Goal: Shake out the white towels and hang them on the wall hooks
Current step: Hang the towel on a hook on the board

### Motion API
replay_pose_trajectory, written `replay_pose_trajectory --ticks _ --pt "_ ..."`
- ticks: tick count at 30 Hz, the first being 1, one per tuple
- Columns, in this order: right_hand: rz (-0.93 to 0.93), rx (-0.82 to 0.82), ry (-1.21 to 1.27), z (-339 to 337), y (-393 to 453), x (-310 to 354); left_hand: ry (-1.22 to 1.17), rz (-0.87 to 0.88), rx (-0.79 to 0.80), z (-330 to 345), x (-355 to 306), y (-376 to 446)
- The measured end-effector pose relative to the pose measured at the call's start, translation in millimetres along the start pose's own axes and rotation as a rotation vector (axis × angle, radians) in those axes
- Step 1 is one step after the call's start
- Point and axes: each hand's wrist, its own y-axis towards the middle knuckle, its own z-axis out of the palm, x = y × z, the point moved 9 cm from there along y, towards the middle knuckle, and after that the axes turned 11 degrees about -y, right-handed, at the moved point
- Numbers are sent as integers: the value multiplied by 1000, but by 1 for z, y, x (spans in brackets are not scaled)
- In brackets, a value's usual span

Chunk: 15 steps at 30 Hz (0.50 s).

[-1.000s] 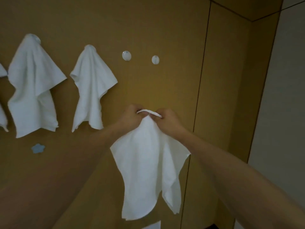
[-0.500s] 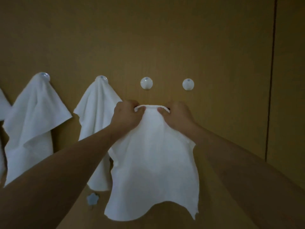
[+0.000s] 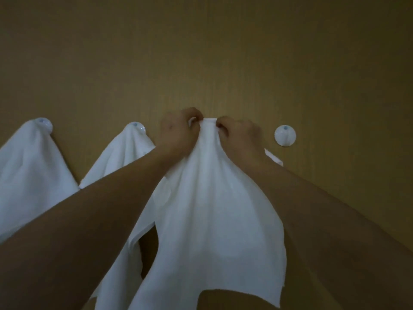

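Pinching the soft white cloth towel [image 3: 214,209] at its top, left hand [image 3: 178,135] and right hand [image 3: 240,139] have lifted it up to the hidden third hook; hanging nearly done.

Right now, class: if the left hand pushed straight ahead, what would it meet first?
Probably the wall just behind the left hand, near a hook hidden by the towel; depth is unclear.

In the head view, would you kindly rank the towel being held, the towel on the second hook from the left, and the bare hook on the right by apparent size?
1. Held towel, largest, though it hangs nearest the camera.
2. Hung towel, partly hidden behind the left arm, so its full size is unsure.
3. Bare hook, plainly smallest.
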Motion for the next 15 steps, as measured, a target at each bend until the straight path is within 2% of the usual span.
replay_pose_trajectory --ticks 3,6,10,15 --pt "108 -73 105 13 -19 -3 21 75 -33 14 5 -19" --pt "202 -172 236 14 -42 0 -103 109 -86 22 0 -41" --pt "324 -87 436 27 -53 2 -225 5 -82 28 2 -51" --pt "322 -10 669 27 -58 7 -465 -158 14 39 14 -62"
